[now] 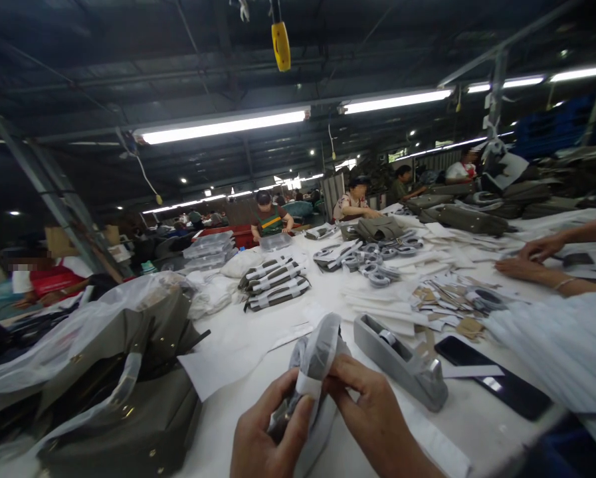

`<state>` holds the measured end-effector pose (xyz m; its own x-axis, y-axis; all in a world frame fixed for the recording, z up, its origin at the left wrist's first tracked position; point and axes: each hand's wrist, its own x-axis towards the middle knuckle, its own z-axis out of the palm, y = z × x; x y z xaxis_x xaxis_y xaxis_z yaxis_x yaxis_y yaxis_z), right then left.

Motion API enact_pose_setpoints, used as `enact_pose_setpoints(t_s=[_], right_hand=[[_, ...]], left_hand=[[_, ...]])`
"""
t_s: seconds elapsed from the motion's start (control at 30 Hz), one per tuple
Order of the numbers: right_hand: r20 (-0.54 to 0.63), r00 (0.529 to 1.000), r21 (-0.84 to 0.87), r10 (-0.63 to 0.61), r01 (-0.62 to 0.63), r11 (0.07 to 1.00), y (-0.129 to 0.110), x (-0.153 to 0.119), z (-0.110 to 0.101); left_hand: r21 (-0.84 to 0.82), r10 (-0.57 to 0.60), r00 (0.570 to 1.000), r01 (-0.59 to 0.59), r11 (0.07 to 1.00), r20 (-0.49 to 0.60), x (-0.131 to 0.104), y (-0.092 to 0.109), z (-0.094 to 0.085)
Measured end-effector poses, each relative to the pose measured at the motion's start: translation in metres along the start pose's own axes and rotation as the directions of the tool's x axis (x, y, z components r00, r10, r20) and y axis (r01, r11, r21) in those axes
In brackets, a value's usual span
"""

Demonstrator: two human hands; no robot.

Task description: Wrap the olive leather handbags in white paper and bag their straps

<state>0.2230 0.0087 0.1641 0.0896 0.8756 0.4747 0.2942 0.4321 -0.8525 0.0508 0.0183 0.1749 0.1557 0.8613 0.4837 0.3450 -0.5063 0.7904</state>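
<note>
Near the bottom centre, a folded grey strap bundle [322, 345] in thin translucent wrapping stands up from the white table, a white band around its middle. My left hand [272, 425] grips it at the band, thumb in front. On the other side, my right hand [365, 405] pinches the wrapping at the bundle's right edge; its fingertips are partly hidden behind the bundle. A grey tape dispenser [402, 362] stands just right of my hands. Several banded dark strap bundles [278, 285] lie farther back on the table.
Olive bags [143, 398] under plastic fill the left. At right lie a black phone [494, 378], paper scraps [442, 299] and a stack of pale sheets [561, 352]. Another person's hands [537, 259] work at the right edge. More people sit beyond the table.
</note>
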Motion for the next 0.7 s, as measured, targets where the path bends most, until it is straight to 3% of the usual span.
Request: enact_pose_setpoints(t_s=[0.1, 0.2, 0.3, 0.37, 0.43, 0.47, 0.57, 0.63, 0.7], right_hand=[[-0.033, 0.999, -0.055, -0.024, 0.022, 0.998, -0.001, 0.003, 0.004], [-0.028, 0.999, -0.044, 0.032, -0.033, 0.998, -0.004, 0.006, 0.004], [0.159, 0.975, 0.214, 0.156, -0.189, 0.958, -0.012, 0.005, 0.000], [0.339, 0.923, 0.423, 0.181, -0.321, 0.847, -0.017, 0.004, -0.003], [0.427, 0.886, 0.514, 0.184, -0.405, 0.756, -0.021, 0.003, -0.004], [0.426, 0.885, 0.505, 0.189, -0.406, 0.762, -0.023, 0.002, -0.004], [0.382, 0.913, 0.300, 0.142, -0.267, 0.916, -0.019, 0.002, -0.013], [0.354, 0.931, 0.123, 0.093, -0.144, 0.982, -0.007, 0.002, -0.030], [0.238, 0.964, -0.056, 0.119, -0.108, 0.993, 0.017, 0.002, -0.057]], left_hand=[[0.057, 0.003, 0.998, -0.007, 0.998, 0.064, 0.002, 0.002, -0.004], [0.110, 0.029, 0.994, -0.041, 0.993, 0.109, 0.005, 0.003, -0.006], [0.165, 0.055, 0.996, -0.065, 0.984, 0.069, 0.006, 0.001, -0.008], [0.243, 0.106, 0.994, -0.107, 0.964, 0.018, 0.005, -0.004, -0.010], [0.310, 0.158, 0.987, -0.144, 0.940, -0.021, 0.004, -0.009, -0.011], [0.325, 0.161, 0.986, -0.142, 0.935, -0.031, 0.004, -0.011, -0.012], [0.324, 0.084, 0.996, -0.066, 0.944, -0.040, 0.008, -0.017, -0.019], [0.331, 0.041, 0.999, -0.029, 0.943, -0.029, 0.013, -0.021, -0.025], [0.357, 0.007, 1.000, 0.000, 0.934, -0.016, 0.017, -0.026, -0.030]])
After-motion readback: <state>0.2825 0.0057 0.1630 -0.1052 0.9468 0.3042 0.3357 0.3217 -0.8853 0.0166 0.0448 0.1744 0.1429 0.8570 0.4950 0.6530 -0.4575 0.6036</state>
